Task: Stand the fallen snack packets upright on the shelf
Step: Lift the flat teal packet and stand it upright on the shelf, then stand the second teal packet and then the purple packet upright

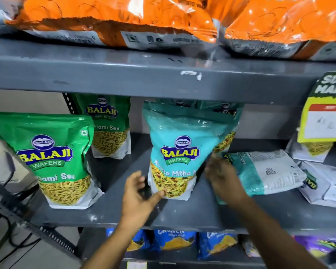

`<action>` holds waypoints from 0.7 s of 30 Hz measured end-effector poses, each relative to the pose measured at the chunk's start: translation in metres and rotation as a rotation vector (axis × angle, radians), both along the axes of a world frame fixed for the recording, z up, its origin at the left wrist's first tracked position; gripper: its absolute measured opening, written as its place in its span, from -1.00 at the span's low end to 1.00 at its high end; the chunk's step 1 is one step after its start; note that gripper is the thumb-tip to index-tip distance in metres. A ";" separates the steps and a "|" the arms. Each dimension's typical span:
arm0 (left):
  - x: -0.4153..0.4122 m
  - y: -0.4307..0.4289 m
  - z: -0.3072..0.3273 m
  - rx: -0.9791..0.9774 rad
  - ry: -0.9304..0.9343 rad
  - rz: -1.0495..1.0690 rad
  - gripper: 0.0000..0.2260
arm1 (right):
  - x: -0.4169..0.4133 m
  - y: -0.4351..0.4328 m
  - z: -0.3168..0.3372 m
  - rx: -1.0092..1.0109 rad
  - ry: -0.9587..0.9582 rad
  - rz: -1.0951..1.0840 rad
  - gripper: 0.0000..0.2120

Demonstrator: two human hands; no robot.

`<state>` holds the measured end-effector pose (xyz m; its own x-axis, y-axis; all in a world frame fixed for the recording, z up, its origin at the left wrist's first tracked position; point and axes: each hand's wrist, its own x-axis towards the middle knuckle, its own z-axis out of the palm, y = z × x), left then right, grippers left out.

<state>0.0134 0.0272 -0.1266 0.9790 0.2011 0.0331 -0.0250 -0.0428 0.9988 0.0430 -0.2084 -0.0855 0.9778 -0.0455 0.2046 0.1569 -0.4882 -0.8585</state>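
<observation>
A teal Balaji packet [182, 144] stands upright in the middle of the grey shelf [105, 214]. My left hand [139, 193] is at its lower left corner, fingers spread and thumb touching the bottom edge. My right hand [221, 175] is at its right side, fingers apart, between it and a teal packet lying flat [268, 171]. Another white-backed packet [326, 183] lies fallen further right. A second teal packet [227, 121] stands behind the first.
Two green Balaji packets [54, 158] [107, 125] stand upright at the left. Orange bags [113, 18] fill the shelf above. A yellow price tag [324, 113] hangs at the right. Blue packets [175, 239] sit on the shelf below.
</observation>
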 end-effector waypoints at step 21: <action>-0.014 -0.301 0.026 -0.795 0.356 0.261 -0.90 | 0.062 -0.200 0.045 -0.774 -0.131 0.141 -0.81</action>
